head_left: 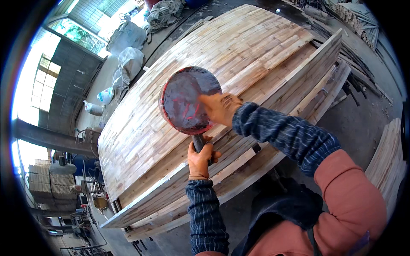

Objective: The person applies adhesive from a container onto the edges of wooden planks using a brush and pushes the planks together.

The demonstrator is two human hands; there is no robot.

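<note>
A round pan (184, 99) with a red rim and a dark, reddish-smeared inside is held over a stack of large jointed wood panels (213, 55). My left hand (200, 160) grips the pan's dark handle from below. My right hand (220, 107) reaches into the pan at its right side, fingers resting on the smeared inner surface. Both hands look coated in an orange-brown stain or gloves. Both forearms wear dark blue patterned sleeves.
The panel stack (265, 128) lies in offset layers with stepped edges toward me. White sacks (128, 64) sit beyond its far left edge. Loose wood strips (354, 21) lie at the upper right, more boards (388, 158) at the right. Concrete floor (363, 119) surrounds the stack.
</note>
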